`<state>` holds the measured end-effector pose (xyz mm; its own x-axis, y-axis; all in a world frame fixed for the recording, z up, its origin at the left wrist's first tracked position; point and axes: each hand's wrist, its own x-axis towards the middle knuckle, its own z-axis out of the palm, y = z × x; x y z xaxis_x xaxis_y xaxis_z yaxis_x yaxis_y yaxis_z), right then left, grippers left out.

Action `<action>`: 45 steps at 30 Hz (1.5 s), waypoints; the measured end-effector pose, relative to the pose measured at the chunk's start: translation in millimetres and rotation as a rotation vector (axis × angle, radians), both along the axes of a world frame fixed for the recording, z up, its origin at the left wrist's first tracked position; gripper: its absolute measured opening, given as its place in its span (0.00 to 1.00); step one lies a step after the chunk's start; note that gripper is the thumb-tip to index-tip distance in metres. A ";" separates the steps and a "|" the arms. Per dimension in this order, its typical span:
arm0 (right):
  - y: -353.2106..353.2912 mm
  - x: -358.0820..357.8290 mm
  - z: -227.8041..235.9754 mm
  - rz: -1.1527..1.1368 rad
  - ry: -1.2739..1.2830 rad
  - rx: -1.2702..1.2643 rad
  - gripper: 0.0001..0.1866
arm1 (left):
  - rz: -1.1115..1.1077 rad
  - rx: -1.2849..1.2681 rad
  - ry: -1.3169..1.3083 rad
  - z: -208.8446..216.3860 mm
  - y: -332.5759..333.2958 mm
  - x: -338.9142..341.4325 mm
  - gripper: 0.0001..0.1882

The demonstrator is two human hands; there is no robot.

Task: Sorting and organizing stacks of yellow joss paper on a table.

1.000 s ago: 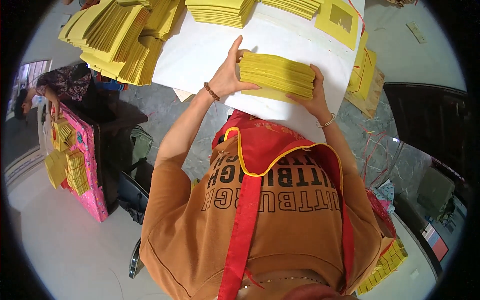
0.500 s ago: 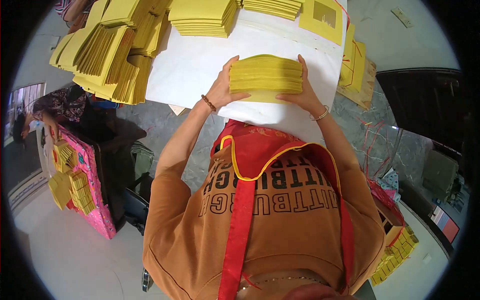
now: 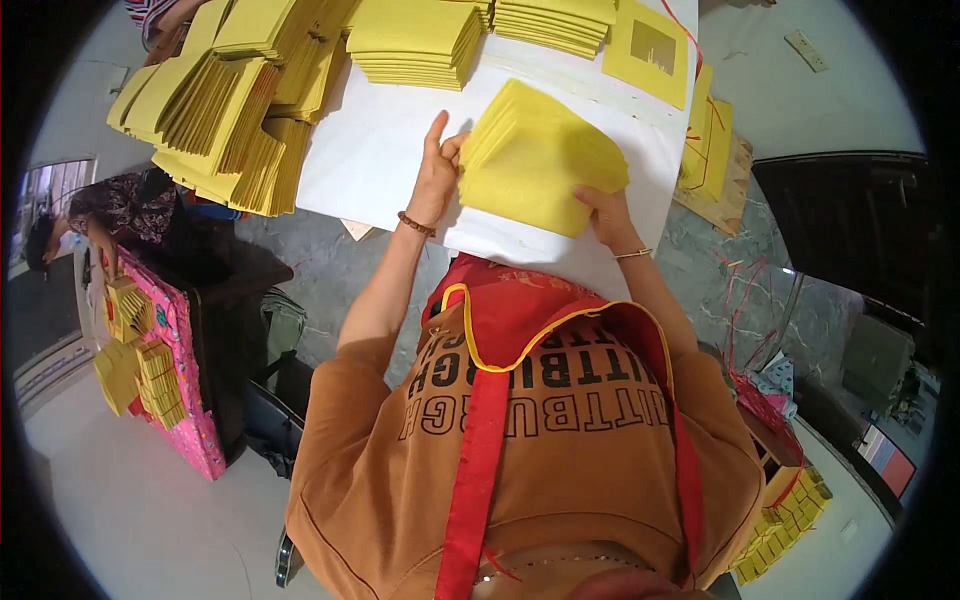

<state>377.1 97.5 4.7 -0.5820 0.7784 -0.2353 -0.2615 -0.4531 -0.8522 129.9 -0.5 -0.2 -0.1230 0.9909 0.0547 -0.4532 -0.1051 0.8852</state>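
Observation:
A thick stack of yellow paper sheets [image 3: 545,165] is tilted above the white-covered table, its layered edges fanned toward the upper left. My right hand [image 3: 608,215] grips the lower right corner, thumb across the top face and the other fingers hidden beneath. Beside the left edge is my left hand [image 3: 437,180], index finger stretched out and the fingers apart. One of its fingertips reaches the stack's edge, though whether it presses there is hard to see.
Folded yellow paper bundles [image 3: 205,115] crowd the table's left side, and further piles [image 3: 415,45] line the back. A flat yellow sheet with a grey square [image 3: 648,52] lies at the far right. Another person [image 3: 125,215] works at a pink-covered table [image 3: 195,400] on the left.
The stack was level between both hands; now it is turned and tilted, its sheets fanned. My left hand has loosened from its side, while my right thumb has moved onto the top face.

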 end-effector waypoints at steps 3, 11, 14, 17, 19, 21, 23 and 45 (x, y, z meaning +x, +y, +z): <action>-5.2 -14.6 -6.3 -0.124 0.124 -0.123 0.29 | 0.133 0.037 -0.378 10.2 7.7 29.7 0.47; -8.6 -15.6 -15.3 0.007 0.168 -0.007 0.35 | -0.033 -0.215 0.198 59.2 16.0 47.9 0.38; 14.3 10.6 2.0 0.170 0.049 0.218 0.48 | 0.028 -0.143 0.732 40.2 12.5 31.1 0.46; 38.0 13.7 50.6 0.313 -0.156 0.555 0.61 | 0.056 -0.078 0.537 56.7 14.4 35.4 0.52; 42.6 8.5 57.6 0.409 -0.386 0.798 0.66 | 0.020 -0.075 0.576 53.8 14.0 35.5 0.55; 43.7 -7.1 59.4 0.534 -0.397 0.749 0.65 | -0.010 -0.064 0.620 42.8 19.6 32.0 0.58; 36.2 -9.4 20.4 0.418 -0.353 0.791 0.54 | -0.061 0.086 0.873 19.4 22.3 28.6 0.63; 23.7 -7.7 -20.8 0.362 -0.362 0.822 0.27 | -0.184 -0.173 0.766 -33.3 16.4 26.4 0.65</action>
<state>369.5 121.2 -16.1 -0.8180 0.5681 0.0905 0.1171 0.3185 -0.9407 156.3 15.9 -33.5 0.0523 0.9938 -0.0979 0.2891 0.0788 0.9541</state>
